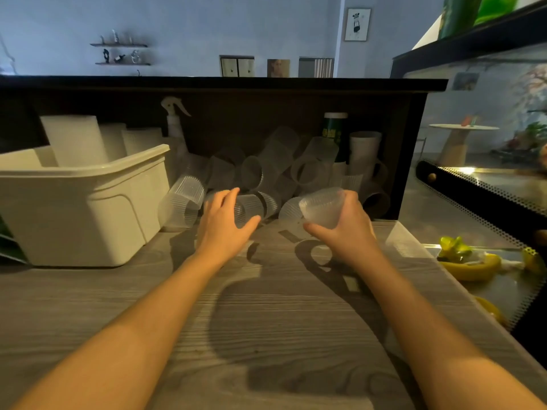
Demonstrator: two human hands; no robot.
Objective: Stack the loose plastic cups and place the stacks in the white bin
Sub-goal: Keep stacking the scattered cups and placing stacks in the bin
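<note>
A person works through a heap of loose plastic cups (284,170) piled against the dark back panel of a wood-grain counter (266,321). The right hand (340,226) has its grip closed round a short stack of clear cups (322,207), held tilted with the rims pointing up and to the left, apparently so that the next cup can be slid in. The left hand (223,223) reaches forward, fingers spread and relaxed, over a ribbed cup lying on its side (251,207); its grip is open and holds nothing, and it looks about to close on that cup. More ribbed cups lie toppled just beside the white bin (88,211), which stands at the left of the counter and already carries tall finished stacks (74,140) leaning upright inside. A spray bottle (174,119) and a green canister (334,131) stand behind the heap. Most cups remain unsorted, so the job seems far from over
</note>
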